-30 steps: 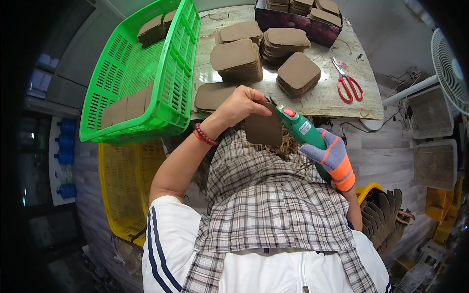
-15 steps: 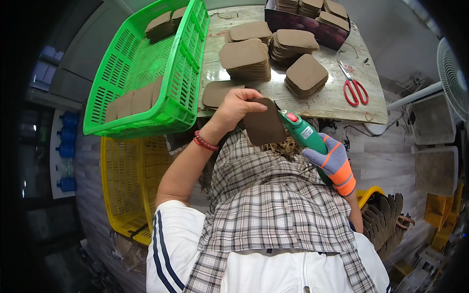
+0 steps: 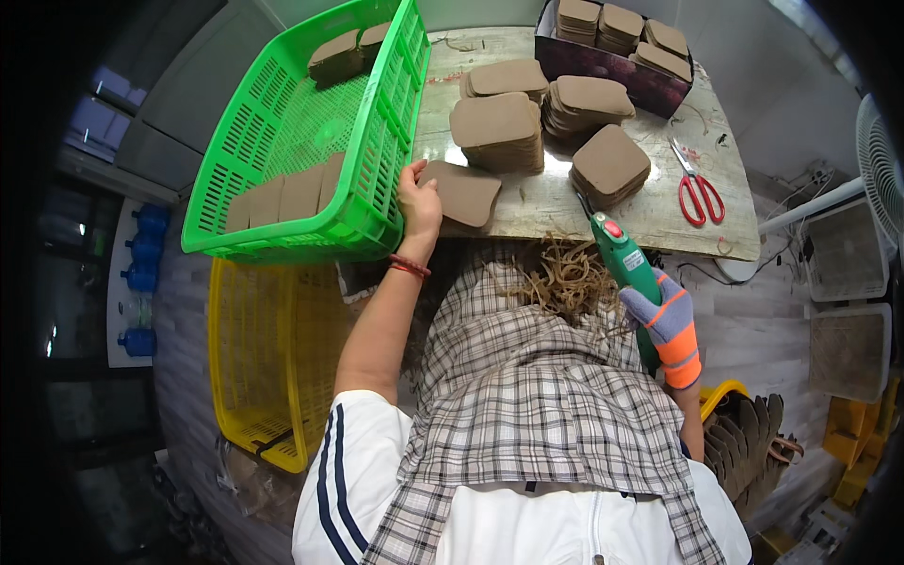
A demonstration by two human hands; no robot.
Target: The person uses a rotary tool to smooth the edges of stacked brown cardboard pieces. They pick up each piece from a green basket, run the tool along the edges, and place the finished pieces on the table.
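Observation:
My left hand (image 3: 419, 201) is at the table's near edge beside the green basket, with its fingers curled at the left edge of a brown rounded pad (image 3: 462, 196). The pad's far-right side looks slightly bent, and the fingers beyond its edge are partly hidden. In my right hand (image 3: 662, 315), in a grey and orange glove, is a green handheld power tool (image 3: 625, 258) with a red button. Its narrow dark tip points toward the table, close to a stack of brown pads (image 3: 612, 165). Curly brown trimmings (image 3: 568, 276) lie on my plaid apron below the tool.
More pad stacks (image 3: 496, 127) stand on the table (image 3: 537, 212). Red-handled scissors (image 3: 699, 193) lie at its right, and a dark box (image 3: 650, 85) of pads stands behind. The green basket (image 3: 377, 202) holds pads. A yellow crate (image 3: 250, 367) is below left; a fan (image 3: 880, 169) is at right.
My left hand has moved left and away from the tool, to the pad by the basket. The pad held up beside the tool has left that place. The tool stays in my right hand.

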